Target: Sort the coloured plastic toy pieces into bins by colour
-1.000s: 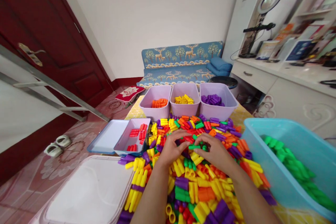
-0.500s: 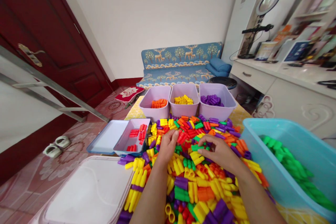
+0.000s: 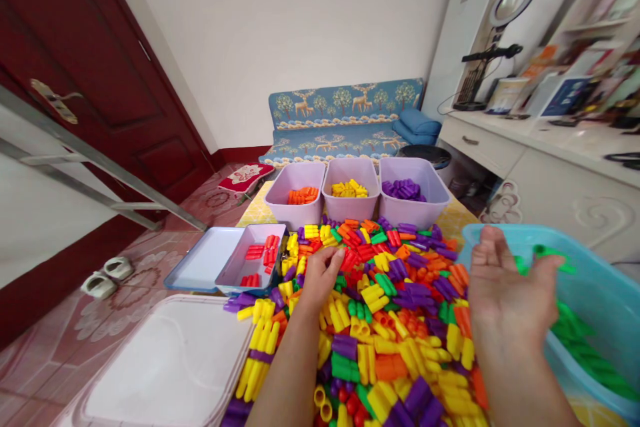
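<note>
My left hand [image 3: 321, 275] rests over the middle of a pile of plastic toy pieces [image 3: 367, 333] in red, yellow, orange, purple and green. Its fingers are closed beside some red pieces [image 3: 357, 255]; what they hold, if anything, is hidden. At the near-left rim of a turquoise bin [image 3: 505, 232], my right hand [image 3: 507, 280] is open, palm showing and fingers spread. A green piece [image 3: 553, 255] appears just beyond its thumb, over the bin, apparently loose. More green pieces [image 3: 590, 347] lie inside the bin.
Three lilac bins stand behind the pile, with orange pieces [image 3: 303, 195], yellow pieces [image 3: 349, 188] and purple pieces [image 3: 404, 190]. To the left, a smaller box [image 3: 233, 260] contains red pieces [image 3: 270, 250], with lids [image 3: 165, 360] beside and in front of it.
My right hand has moved right from the pile to the turquoise bin and opened. The green piece it was touching is no longer at that spot. My left hand has barely moved.
</note>
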`<state>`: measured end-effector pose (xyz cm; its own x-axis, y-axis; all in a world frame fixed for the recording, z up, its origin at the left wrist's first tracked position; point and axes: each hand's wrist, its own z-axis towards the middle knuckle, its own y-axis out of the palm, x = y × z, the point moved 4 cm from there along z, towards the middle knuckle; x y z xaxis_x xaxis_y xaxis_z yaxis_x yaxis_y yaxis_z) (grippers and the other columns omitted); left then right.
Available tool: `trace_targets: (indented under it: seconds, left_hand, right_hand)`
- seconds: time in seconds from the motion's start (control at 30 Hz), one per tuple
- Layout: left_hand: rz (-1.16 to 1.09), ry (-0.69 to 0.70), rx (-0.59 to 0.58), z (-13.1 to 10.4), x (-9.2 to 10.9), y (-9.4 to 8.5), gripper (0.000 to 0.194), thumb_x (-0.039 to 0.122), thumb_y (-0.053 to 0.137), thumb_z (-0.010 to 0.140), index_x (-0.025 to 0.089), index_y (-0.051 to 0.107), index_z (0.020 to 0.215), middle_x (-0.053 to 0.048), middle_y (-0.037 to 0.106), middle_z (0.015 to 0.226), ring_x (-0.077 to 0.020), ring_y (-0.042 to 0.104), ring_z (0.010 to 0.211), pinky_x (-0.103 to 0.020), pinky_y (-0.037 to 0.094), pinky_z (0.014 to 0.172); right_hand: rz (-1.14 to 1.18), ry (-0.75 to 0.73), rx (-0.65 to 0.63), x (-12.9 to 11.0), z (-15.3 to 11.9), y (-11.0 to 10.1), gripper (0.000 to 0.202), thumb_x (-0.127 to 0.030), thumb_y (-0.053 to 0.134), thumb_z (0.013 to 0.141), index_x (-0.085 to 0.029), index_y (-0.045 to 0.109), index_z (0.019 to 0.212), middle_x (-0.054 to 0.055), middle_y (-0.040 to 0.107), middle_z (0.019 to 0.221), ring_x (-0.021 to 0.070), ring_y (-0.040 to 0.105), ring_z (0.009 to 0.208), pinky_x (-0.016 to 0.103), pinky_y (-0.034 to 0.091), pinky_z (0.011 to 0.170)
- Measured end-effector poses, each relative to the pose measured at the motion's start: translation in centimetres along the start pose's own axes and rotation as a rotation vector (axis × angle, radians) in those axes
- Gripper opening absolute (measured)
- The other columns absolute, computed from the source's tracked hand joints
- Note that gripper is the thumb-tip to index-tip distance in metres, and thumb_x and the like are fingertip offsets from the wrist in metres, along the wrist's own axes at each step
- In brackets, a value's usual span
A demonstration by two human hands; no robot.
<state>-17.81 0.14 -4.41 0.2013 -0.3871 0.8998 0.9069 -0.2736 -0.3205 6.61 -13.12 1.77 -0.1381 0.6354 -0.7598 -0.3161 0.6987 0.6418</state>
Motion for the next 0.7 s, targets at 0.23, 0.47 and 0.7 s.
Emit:
trace_targets:
  seconds: [0.23,0.47,0.7]
  left_hand:
    - [-0.082,0.003,-0.022,0.0,-0.6,0.2,0.041,0.048,0.046,0.089,0.016,0.055,0.066,0.002,0.050,0.064,-0.0130,0.045,0.064,-0.023,0.036,0.060]
    - [-0.186,0.002,-0.136,-0.2,0.2,0.7,0.034,0.046,0.057,0.084,0.015,0.072,0.082,-0.004,0.069,0.079,-0.0190,0.061,0.077,-0.028,0.047,0.075]
    - [-0.311,-0.047,-0.144,-0.4,-0.2,1.4,0.029,0.040,0.069,0.075,0.015,0.072,0.090,-0.008,0.073,0.086,-0.0198,0.065,0.079,-0.031,0.051,0.074]
  right_hand:
    - [-0.384,0.297,-0.524,4.2,-2.8,2.2,0.037,-0.041,0.069,0.073,-0.021,0.065,0.103,0.008,0.070,0.101,0.0183,0.066,0.076,0.026,0.047,0.058]
    - [-0.700,0.283,-0.993,8.3,-8.0,3.6,0.049,-0.036,0.066,0.073,-0.020,0.059,0.118,0.007,0.071,0.095,0.0182,0.066,0.069,0.033,0.052,0.065]
    - [-0.604,0.284,-0.871,8.7,-7.6,3.2,0.032,-0.037,0.065,0.074,-0.018,0.063,0.099,0.006,0.069,0.084,0.0193,0.067,0.069,0.033,0.055,0.064]
